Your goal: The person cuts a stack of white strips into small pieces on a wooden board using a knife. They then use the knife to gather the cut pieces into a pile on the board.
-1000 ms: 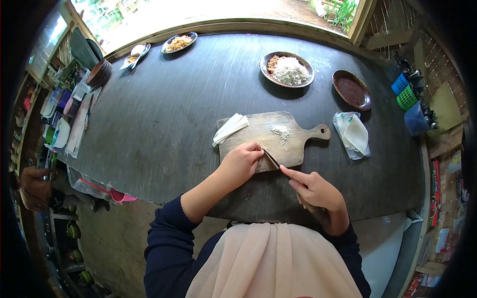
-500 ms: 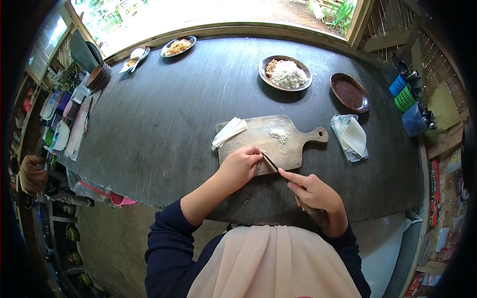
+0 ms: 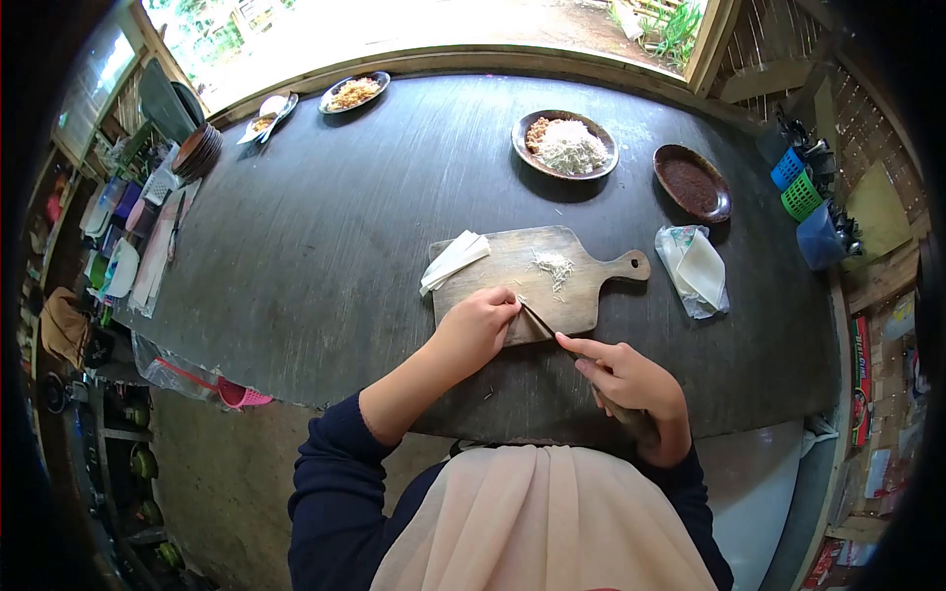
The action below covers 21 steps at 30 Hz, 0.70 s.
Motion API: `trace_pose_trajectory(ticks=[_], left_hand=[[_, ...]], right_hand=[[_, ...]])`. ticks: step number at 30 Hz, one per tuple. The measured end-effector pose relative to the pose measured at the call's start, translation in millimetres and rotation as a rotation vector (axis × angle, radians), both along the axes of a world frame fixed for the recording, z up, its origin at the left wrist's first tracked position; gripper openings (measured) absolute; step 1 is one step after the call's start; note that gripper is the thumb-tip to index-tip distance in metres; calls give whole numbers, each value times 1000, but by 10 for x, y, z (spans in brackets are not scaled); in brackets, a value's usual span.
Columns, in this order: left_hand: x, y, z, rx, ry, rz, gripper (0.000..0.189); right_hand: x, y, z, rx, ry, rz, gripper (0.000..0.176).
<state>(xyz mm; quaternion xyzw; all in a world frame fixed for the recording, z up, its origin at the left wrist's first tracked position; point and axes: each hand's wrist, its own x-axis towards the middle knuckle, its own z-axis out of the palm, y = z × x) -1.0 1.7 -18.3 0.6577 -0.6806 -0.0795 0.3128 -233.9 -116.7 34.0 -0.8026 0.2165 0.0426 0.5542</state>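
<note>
Hardly anything has shifted in the last second: the right hand [image 3: 626, 379] has slid a touch toward the person's body, and the knife [image 3: 537, 320] has kept its slant at the near edge of the cutting board [image 3: 512, 266]. That hand's fingers are closed around the handle, with the forefinger stretched out along the back of the blade. The blade's tip meets the board just beside the left hand [image 3: 478, 330]. The left hand lies knuckles up on the board's near left corner with its fingers curled down. I cannot tell what they press on.

Further up the board lies a small heap of pale shreds [image 3: 555, 264], and folded white sheets [image 3: 453, 258] rest on its far left corner. The board sits on a dark, round-edged wooden surface [image 3: 345, 227]. Beyond it stands a brown plate of shreds [image 3: 565, 145], with a plate of dark filling [image 3: 693, 183] to its right. A plastic bag of sheets [image 3: 695, 269] lies just past the board's handle. Two more dishes [image 3: 353, 91] stand by the bright window opening. Blue and green baskets [image 3: 796, 182] hang at the right wall.
</note>
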Motion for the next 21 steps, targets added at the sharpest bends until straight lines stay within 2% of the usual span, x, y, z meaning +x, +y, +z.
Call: trace_pose_trajectory(ticks=[10,21], left_hand=[[0,8,87,53,21,3,26],[22,9,61,19,32,-15,21]], right_hand=[[26,59,-3,-59,-32,-20,43],[31,34,-28,-30,-22,6,45]])
